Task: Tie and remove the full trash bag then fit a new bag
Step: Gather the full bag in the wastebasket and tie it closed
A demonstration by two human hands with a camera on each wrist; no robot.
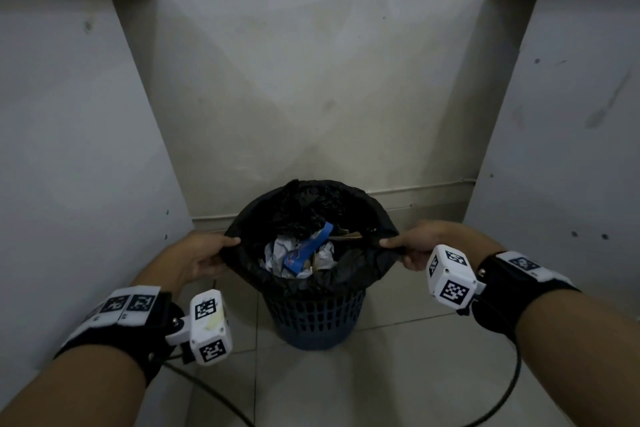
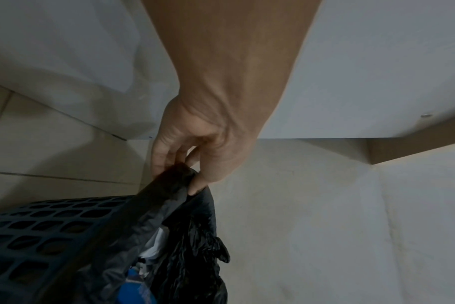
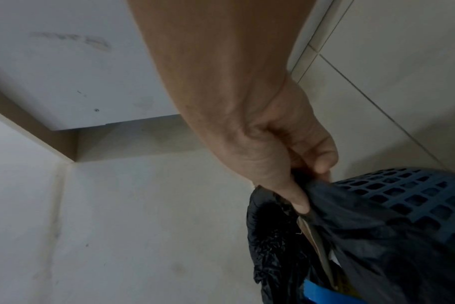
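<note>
A black trash bag [image 1: 360,262] lines a dark blue perforated bin [image 1: 313,317] on the tiled floor. Crumpled white paper and a blue wrapper [image 1: 299,255] fill it. My left hand [image 1: 207,253] pinches the bag's left edge, thumb on top. In the left wrist view the left hand [image 2: 192,164] holds a bunched fold of the black bag [image 2: 169,205] above the bin [image 2: 39,236]. My right hand [image 1: 412,246] pinches the bag's right edge. In the right wrist view the right hand [image 3: 299,181] grips the bag [image 3: 351,226] beside the bin [image 3: 416,197].
The bin stands in a narrow alcove between a grey panel at left [image 1: 69,149] and a grey panel at right [image 1: 571,132], against a stained back wall [image 1: 311,80]. A black cable [image 1: 505,388] loops over the floor tiles near me.
</note>
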